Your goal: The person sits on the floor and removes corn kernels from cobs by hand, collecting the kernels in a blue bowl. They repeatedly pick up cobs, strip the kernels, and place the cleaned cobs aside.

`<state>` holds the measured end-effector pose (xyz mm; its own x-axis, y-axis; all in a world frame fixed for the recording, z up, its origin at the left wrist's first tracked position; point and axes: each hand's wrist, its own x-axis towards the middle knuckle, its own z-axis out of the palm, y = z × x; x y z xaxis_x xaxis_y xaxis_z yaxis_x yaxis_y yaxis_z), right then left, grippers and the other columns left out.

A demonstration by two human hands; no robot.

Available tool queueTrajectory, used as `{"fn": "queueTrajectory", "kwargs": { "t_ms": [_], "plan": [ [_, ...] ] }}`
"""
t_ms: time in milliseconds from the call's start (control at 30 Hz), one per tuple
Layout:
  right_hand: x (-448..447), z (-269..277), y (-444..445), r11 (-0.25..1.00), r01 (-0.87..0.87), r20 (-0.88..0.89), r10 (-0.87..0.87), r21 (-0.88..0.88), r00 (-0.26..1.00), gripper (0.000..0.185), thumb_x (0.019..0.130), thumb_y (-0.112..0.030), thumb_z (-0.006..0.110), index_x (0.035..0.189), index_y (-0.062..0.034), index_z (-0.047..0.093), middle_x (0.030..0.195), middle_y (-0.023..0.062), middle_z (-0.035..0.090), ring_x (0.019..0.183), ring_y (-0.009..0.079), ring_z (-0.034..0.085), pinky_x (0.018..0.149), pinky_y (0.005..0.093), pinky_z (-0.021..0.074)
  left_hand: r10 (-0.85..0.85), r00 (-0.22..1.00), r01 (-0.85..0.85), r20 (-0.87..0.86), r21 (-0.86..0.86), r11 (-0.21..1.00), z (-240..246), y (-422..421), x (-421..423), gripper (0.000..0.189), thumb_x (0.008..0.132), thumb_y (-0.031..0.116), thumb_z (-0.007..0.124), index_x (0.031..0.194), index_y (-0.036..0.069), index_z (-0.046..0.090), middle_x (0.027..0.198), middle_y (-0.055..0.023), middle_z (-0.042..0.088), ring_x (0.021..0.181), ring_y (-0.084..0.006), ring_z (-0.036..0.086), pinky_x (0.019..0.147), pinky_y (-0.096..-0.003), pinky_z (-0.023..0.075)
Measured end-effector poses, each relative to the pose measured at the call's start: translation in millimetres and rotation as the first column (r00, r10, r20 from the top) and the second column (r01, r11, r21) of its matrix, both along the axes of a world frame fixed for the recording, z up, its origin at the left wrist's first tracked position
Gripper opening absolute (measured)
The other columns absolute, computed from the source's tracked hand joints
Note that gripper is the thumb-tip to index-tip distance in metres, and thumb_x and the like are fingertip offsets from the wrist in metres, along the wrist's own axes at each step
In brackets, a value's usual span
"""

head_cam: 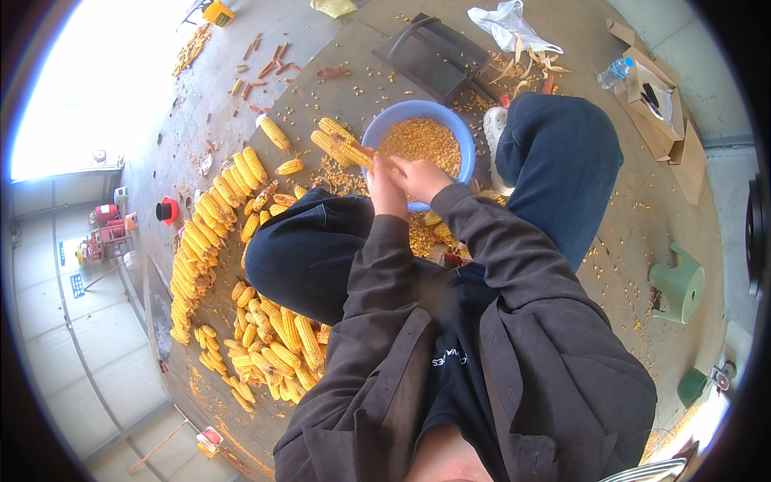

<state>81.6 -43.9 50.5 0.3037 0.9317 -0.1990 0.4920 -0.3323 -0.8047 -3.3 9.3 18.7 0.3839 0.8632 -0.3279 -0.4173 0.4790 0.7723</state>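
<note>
Both hands grip one partly shelled corn cob (359, 153) over the left rim of a blue plastic basin (467, 150). My left hand (387, 191) wraps its near end, and my right hand (423, 179) presses against the same end from the right. Yellow kernels cover the cob's far part; reddish-brown bare cob shows along its side near my fingers. Loose corn kernels (421, 143) fill much of the basin. Just beyond the held cob are two more corn ears (328, 148), partly overlapped by it. My fingers hide the cob's near end.
A long row of corn ears (202, 235) and a heap of ears (274, 346) lie left. A dark metal dustpan-like container (433, 57) stands beyond the basin. Rightward are a cardboard box (650, 102), a water bottle (615, 73) and a green stool (680, 286). Kernels litter the concrete floor.
</note>
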Motion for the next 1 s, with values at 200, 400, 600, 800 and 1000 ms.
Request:
{"fn": "queueTrajectory", "kwargs": {
  "t_ms": [200,400,600,800,1000],
  "plan": [
    [3,-12,0,0.992,0.005,-0.070,0.003,0.127,0.998,0.039,0.084,-0.036,0.039,0.111,-0.0113,0.051,0.085,0.0212,0.058,0.080,0.0364,0.056,0.071,0.0405,0.0434,0.022,0.997,-0.017,0.070,-0.074,0.997,-3,0,1,0.022,0.088,0.027,0.043,0.092,0.006,0.047,0.085,-0.0022,0.050,0.079,-0.0127,0.049,0.073,-0.0287,0.0412],
    [0,-12,0,0.994,0.077,-0.056,-0.073,0.080,0.996,0.035,0.084,-0.033,0.037,0.104,-0.0087,0.055,0.087,0.0216,0.057,0.082,0.0364,0.055,0.072,0.0414,0.0430,0.007,1.000,-0.007,-0.010,-0.021,1.000,-7,0,1,0.023,0.088,0.028,0.042,0.093,0.005,0.047,0.086,-0.0036,0.050,0.080,-0.0145,0.049,0.073,-0.0298,0.0416],
    [-2,-33,4,0.943,0.309,-0.139,-0.292,0.125,0.946,0.032,0.085,-0.028,0.038,0.085,-0.0017,0.055,0.078,0.0208,0.057,0.073,0.0388,0.053,0.066,0.0440,0.0414,-0.028,0.999,0.028,-0.017,0.006,1.000,-20,2,1,0.025,0.089,0.028,0.041,0.099,0.005,0.045,0.088,-0.0053,0.050,0.084,-0.0172,0.050,0.075,-0.0328,0.0423],
    [17,-36,6,0.859,0.479,-0.487,-0.501,-0.180,0.715,0.043,0.087,-0.036,0.033,0.084,0.0007,0.057,0.069,0.0180,0.056,0.061,0.0260,0.056,0.055,0.0355,0.0438,-0.038,0.987,0.061,0.159,-0.148,0.987,-16,3,1,0.030,0.089,0.031,0.039,0.101,0.005,0.044,0.089,-0.0073,0.050,0.084,-0.0202,0.051,0.074,-0.0352,0.0431],
    [7,-25,5,0.924,0.321,-0.240,-0.269,0.208,0.933,0.045,0.086,-0.040,0.035,0.090,-0.0011,0.057,0.067,0.0157,0.054,0.065,0.0286,0.055,0.061,0.0370,0.0434,-0.048,0.996,0.048,-0.080,0.004,0.999,-14,5,-3,0.034,0.088,0.030,0.038,0.102,-0.001,0.042,0.095,-0.0096,0.050,0.083,-0.0166,0.051,0.071,-0.0276,0.0412]
  ]
}}
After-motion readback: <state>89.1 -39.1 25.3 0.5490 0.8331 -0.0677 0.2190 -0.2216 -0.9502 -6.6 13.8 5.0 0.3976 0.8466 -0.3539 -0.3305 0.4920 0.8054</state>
